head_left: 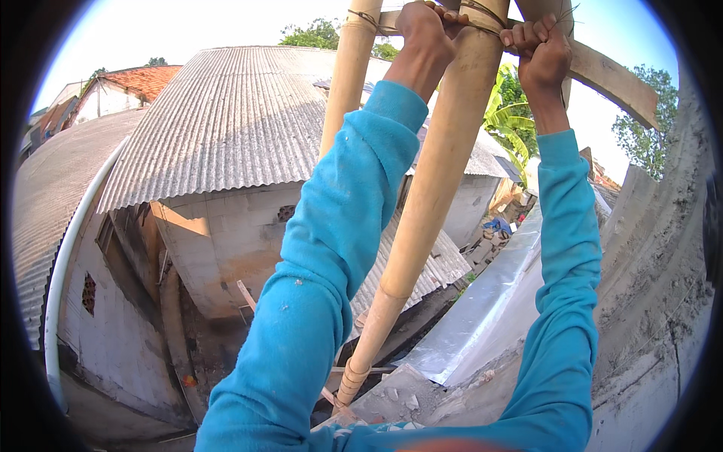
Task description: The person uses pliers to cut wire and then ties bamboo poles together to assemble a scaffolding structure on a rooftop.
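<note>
A thick bamboo pole (444,151) rises in front of me, tilted to the right toward its top. A dark binding wire (486,10) is wound round its upper end, where a wooden plank (614,83) crosses. My left hand (428,30) is closed at the pole's left side, its fingers curled at the wire and partly hidden. On the pole's right side my right hand (541,51) is closed on the wire, knuckles up, and thin loose ends stick out above it. Both arms are raised, in blue sleeves.
A second bamboo pole (348,75), tied near its top, stands to the left. Below lie a corrugated roof (226,113), a block wall (226,241) and a shiny metal sheet (482,316). A rough concrete wall (648,279) runs close along my right. The ground is far down.
</note>
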Action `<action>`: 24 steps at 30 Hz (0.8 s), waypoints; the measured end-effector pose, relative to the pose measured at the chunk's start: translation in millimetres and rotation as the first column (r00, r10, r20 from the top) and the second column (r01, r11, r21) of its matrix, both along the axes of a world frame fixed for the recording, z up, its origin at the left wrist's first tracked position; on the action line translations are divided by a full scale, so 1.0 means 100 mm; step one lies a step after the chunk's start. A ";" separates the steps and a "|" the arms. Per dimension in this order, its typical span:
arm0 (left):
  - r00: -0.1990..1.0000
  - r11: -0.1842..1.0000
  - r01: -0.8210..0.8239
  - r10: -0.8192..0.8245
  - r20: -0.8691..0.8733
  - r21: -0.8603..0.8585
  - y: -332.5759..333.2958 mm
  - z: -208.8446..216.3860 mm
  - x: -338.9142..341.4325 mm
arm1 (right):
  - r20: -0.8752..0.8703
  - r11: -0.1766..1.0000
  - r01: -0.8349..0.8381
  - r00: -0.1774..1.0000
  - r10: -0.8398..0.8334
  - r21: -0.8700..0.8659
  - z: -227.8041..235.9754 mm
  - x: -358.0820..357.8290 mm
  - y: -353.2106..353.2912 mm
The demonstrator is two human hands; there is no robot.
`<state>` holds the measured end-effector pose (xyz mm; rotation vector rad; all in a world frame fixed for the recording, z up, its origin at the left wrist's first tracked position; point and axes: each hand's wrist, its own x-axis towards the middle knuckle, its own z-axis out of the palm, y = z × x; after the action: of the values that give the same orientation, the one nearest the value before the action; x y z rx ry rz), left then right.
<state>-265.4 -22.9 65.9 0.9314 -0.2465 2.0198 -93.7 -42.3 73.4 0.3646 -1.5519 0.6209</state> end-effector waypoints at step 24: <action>0.840 0.833 -0.511 0.433 0.327 0.211 -0.48 -0.93 0.88 | -0.043 0.308 0.676 0.449 -0.893 0.670 0.28 -0.35 -0.40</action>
<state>-177.1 -70.4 -27.0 0.9651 -0.5135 2.6356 -128.4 -82.0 101.3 -0.1268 -1.9953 -0.7251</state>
